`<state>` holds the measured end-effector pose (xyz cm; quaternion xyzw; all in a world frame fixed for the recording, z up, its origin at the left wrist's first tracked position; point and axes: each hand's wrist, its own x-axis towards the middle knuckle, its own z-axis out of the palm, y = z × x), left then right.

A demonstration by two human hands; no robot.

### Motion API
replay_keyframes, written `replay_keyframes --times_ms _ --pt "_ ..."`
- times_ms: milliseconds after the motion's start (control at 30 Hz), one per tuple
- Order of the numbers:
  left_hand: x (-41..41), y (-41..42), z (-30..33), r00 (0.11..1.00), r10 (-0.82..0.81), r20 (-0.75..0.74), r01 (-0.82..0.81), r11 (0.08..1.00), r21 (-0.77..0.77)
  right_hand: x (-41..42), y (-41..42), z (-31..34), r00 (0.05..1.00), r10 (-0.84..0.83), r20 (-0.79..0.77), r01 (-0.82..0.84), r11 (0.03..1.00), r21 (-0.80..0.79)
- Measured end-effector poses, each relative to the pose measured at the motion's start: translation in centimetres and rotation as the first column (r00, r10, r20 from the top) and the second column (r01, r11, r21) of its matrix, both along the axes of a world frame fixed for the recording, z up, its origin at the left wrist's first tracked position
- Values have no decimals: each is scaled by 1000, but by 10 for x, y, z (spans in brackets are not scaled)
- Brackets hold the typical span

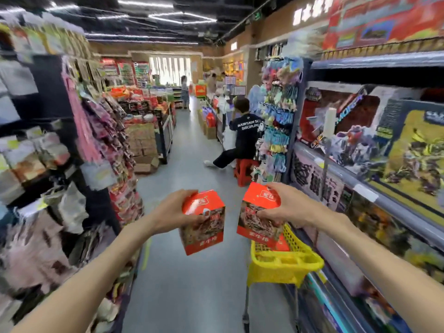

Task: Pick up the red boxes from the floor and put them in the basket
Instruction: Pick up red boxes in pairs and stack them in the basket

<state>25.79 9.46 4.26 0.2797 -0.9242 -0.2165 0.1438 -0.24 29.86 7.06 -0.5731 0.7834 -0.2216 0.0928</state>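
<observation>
My left hand (173, 211) grips one red box (203, 233) by its top, held out over the aisle floor at waist height. My right hand (289, 207) grips a second red box (258, 221), which hangs just above the far left corner of the yellow basket (286, 263). The basket stands on a wheeled frame at the lower right, beside the toy shelf. Another red item (283, 245) lies inside it, partly hidden by the box in my right hand. The two held boxes are apart, side by side.
Shelves of hanging goods (101, 145) line the left of the grey aisle; toy boxes (384, 150) fill the right shelves. A person in a dark shirt (242, 138) sits on a red stool (245, 171) ahead on the right. Cardboard boxes (146, 164) sit on the floor ahead left.
</observation>
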Motion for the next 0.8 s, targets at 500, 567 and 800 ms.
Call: replay_keyframes --times_ms 500,567,800 --pt "-177 -366 -22 984 -171 43 173 984 -48 -140 -329 -15 995 -99 17 99 994 43" --pt "-218 -402 -24 974 -222 41 223 974 -45 -166 -350 -13 988 -151 20 150 988 37" --pt "-403 -473 -51 863 -502 51 504 861 -63 -266 -389 -30 926 -378 -13 378 924 54"
